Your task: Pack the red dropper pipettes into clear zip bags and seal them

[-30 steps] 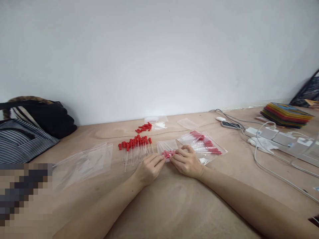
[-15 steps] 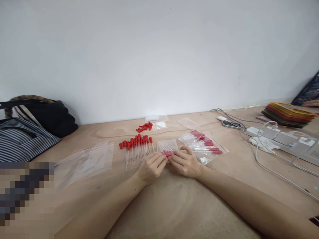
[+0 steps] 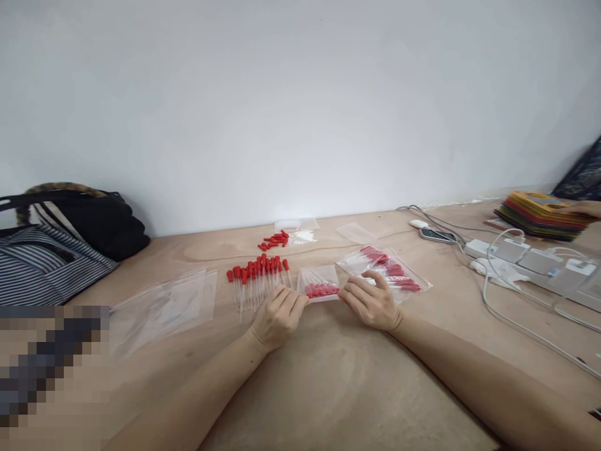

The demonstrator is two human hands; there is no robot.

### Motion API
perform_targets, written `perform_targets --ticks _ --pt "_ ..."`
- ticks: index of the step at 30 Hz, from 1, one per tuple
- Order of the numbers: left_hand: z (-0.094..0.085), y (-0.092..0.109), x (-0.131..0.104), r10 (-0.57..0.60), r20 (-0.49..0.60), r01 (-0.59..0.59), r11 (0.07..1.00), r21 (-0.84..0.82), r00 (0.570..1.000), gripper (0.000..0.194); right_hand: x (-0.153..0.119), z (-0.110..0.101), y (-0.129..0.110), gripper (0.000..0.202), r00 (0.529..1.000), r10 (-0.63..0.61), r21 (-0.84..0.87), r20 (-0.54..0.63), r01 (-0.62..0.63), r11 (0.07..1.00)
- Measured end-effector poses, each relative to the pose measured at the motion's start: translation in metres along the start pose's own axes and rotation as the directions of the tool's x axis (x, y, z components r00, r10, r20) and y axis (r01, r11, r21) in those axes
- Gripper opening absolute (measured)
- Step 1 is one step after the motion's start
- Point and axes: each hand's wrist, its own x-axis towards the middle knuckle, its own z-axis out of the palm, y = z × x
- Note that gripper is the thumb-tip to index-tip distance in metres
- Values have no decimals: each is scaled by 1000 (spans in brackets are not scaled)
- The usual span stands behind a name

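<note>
A small clear zip bag (image 3: 321, 274) lies between my hands, with several red-bulbed droppers (image 3: 321, 290) inside, their bulbs toward me. My left hand (image 3: 282, 315) pinches the near left corner of this bag. At its near right corner, my right hand (image 3: 370, 300) pinches the edge. Left of the bag a row of glass droppers with red bulbs (image 3: 260, 266) lies on the table, tips toward me. Beside my right hand rest filled clear bags of droppers (image 3: 399, 275), partly overlapping.
Flat clear bags (image 3: 173, 300) lie at the left. Loose red bulbs (image 3: 275, 240) and clear tubes (image 3: 302, 236) sit near the wall. A power strip (image 3: 539, 262) with white cables, a phone (image 3: 437, 235) and a stack of coloured sheets (image 3: 539, 216) are right; another person's hand (image 3: 585, 208) touches the stack.
My hands have moved apart to the two near corners of the small bag, uncovering its red bulbs. At the far right, another person's hand has come onto the coloured stack.
</note>
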Motion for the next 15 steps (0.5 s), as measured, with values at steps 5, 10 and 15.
perform_targets --ticks 5,10,15 --pt "-3 -7 0 -72 -35 71 997 -38 997 20 6 0 -1 16 993 117 20 3 -117 993" --pt "-11 -8 -12 -250 -72 244 967 -75 966 20 20 9 16 15 768 640 249 23 -624 741" --pt "-37 7 -37 -348 174 388 858 -336 921 18 19 22 71 22 144 958 118 249 -986 118"
